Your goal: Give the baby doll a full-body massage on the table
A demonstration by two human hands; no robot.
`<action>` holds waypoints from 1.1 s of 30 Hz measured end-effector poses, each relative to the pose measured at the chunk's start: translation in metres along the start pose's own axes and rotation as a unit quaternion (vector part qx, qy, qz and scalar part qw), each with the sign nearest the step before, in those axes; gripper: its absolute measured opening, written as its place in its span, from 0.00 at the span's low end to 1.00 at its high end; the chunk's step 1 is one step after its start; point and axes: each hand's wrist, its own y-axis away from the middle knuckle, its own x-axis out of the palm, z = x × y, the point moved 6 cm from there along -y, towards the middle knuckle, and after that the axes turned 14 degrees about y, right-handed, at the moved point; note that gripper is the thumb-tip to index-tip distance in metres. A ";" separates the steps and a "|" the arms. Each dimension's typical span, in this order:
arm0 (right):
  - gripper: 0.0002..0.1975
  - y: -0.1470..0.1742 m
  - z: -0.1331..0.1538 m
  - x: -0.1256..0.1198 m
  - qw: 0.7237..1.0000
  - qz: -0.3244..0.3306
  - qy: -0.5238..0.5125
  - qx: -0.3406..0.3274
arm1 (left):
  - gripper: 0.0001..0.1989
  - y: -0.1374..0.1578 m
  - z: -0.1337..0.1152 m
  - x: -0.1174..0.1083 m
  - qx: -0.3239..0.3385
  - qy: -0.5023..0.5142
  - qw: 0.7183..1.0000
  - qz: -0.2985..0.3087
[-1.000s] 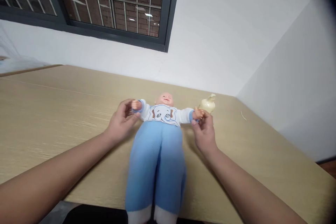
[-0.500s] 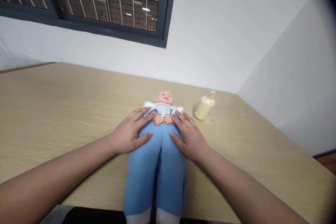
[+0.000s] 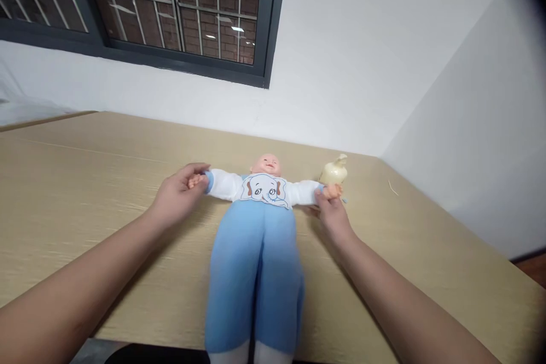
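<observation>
A baby doll [image 3: 258, 261] lies on its back, head toward the wall and legs reaching past the table's near edge. It wears blue trousers and a white top with an elephant face on the chest. Both its arms are stretched straight out to the sides. My left hand [image 3: 181, 190] is closed around the doll's arm on the left, at the blue cuff and small hand. On the other side my right hand [image 3: 333, 213] grips the doll's other arm at its cuff, thumb in front and fingers partly hidden beneath.
Behind the doll's right-side hand stands a cream pump bottle [image 3: 335, 172], partly covered. A thin pale strand [image 3: 392, 187] lies farther right on the wooden table [image 3: 140, 142]. White walls and a barred window [image 3: 179, 5] are beyond the table.
My hands have moved from the doll's sides outward to its wrists. The doll's arms, earlier folded over its belly, are now spread wide, uncovering the elephant face.
</observation>
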 end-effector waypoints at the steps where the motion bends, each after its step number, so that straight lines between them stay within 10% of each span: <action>1: 0.26 -0.003 -0.008 0.001 0.997 0.013 -0.047 0.058 | 0.23 -0.003 0.004 -0.002 -0.031 -0.032 0.999 0.015; 5: 0.20 -0.009 -0.025 0.006 0.971 0.064 -0.146 0.177 | 0.21 -0.009 0.013 -0.007 -0.093 -0.142 0.983 0.069; 17: 0.21 -0.016 -0.026 0.000 0.990 0.019 -0.114 0.085 | 0.31 -0.017 0.040 -0.012 -0.153 -0.303 0.925 0.171; 24: 0.19 -0.015 -0.023 0.005 0.992 0.027 -0.093 0.079 | 0.30 -0.008 0.007 -0.008 -0.087 -0.300 0.944 0.106; 33: 0.23 -0.010 -0.012 0.010 0.990 0.042 -0.124 0.057 | 0.42 0.010 -0.027 0.081 -0.112 -0.155 0.942 0.276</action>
